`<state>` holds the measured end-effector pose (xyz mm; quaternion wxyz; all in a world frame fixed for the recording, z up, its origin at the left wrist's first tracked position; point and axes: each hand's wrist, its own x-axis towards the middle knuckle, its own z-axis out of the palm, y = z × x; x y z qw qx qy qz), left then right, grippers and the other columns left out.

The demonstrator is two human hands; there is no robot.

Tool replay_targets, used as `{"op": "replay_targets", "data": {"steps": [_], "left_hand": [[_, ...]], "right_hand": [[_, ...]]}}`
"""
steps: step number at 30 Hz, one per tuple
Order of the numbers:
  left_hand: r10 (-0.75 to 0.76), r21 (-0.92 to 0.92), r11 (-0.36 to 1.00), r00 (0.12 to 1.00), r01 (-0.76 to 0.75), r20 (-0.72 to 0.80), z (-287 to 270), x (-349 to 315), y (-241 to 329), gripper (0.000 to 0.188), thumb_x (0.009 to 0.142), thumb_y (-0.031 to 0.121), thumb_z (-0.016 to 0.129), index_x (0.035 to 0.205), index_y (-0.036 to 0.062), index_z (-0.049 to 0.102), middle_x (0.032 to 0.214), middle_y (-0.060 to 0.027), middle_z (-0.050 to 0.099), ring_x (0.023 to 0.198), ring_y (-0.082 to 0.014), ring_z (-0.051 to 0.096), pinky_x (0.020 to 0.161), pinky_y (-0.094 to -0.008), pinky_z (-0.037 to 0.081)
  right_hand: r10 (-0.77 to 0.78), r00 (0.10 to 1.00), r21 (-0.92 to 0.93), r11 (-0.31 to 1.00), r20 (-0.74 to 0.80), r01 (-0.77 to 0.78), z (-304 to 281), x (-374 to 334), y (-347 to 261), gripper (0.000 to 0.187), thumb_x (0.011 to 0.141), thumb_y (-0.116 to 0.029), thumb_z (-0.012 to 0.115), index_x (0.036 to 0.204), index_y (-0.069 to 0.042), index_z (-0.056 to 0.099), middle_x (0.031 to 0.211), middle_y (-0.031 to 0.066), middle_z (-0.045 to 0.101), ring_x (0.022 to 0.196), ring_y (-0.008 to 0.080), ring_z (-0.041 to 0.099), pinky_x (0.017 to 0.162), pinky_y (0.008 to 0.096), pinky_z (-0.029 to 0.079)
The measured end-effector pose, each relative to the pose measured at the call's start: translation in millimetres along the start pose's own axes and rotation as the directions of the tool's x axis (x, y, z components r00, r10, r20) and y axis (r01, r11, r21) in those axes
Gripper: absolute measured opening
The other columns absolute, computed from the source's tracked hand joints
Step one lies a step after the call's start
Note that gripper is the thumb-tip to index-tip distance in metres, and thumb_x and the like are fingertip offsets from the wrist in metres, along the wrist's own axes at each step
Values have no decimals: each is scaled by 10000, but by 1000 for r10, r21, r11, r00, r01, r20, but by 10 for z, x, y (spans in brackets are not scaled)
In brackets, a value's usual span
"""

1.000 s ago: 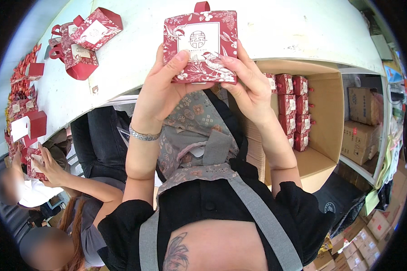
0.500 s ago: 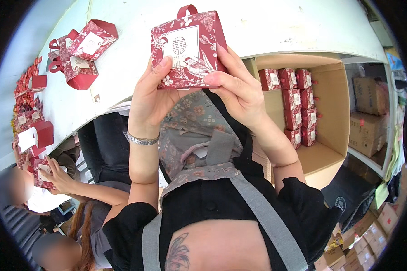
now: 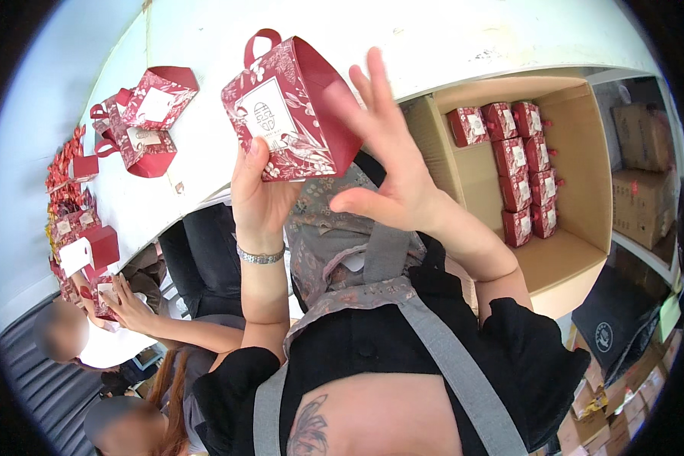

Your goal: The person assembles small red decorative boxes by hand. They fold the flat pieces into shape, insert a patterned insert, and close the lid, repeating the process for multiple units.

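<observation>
A dark red gift box [image 3: 285, 114] with white floral print, a white label and a ribbon loop is held up in front of me. My left hand [image 3: 262, 186] grips its lower left corner, thumb pressed on the front by the label. The box is tilted, and its plain red side faces right. My right hand [image 3: 399, 159] is off to the right of that side, fingers spread and slightly blurred, with nothing in it. Whether its fingertips still brush the box I cannot tell.
Right of me an open cardboard carton [image 3: 566, 262] holds several similar red boxes [image 3: 513, 156] in rows. More red gift boxes [image 3: 148, 110] lie on the white table [image 3: 441, 38] at the left. Beyond them, co-workers' hands [image 3: 125, 300] handle another box.
My right hand has let go of the box and opened its fingers. The box has shifted left and turned, showing more of its side. The whole view has shifted a little.
</observation>
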<state>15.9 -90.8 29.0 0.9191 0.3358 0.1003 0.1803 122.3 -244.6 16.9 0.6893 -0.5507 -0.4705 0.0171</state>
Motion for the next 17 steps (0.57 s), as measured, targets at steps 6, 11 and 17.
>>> {"op": "replay_targets", "data": {"steps": [6,11,17], "left_hand": [[191,377,906,981,-192,41,184,-24,-186,673,979,79,527,1535,118,150,1450,-132,408,1288,-261,473,1059,-448,413],[-114,683,730,988,10,107,619,-19,-545,565,933,114,640,1378,31,304,1350,-144,448,1250,-204,466,1040,-390,407],[-189,858,144,837,-494,514,694,342,-1117,832,851,432,726,1496,138,291,1584,-217,2,1445,-431,214,1143,-539,273]], "right_hand": [[99,995,30,995,16,-100,-239,-144,103,504,910,-166,664,1359,21,531,1550,298,242,1399,369,371,1121,416,311],[411,889,155,910,-204,-385,-782,-523,-232,662,864,-68,719,1400,-31,333,1397,151,474,1233,198,511,1006,352,446],[683,309,548,722,-662,-423,-1685,-1741,247,517,974,-124,587,1414,-83,319,1332,127,525,1252,300,526,1016,477,482]]}}
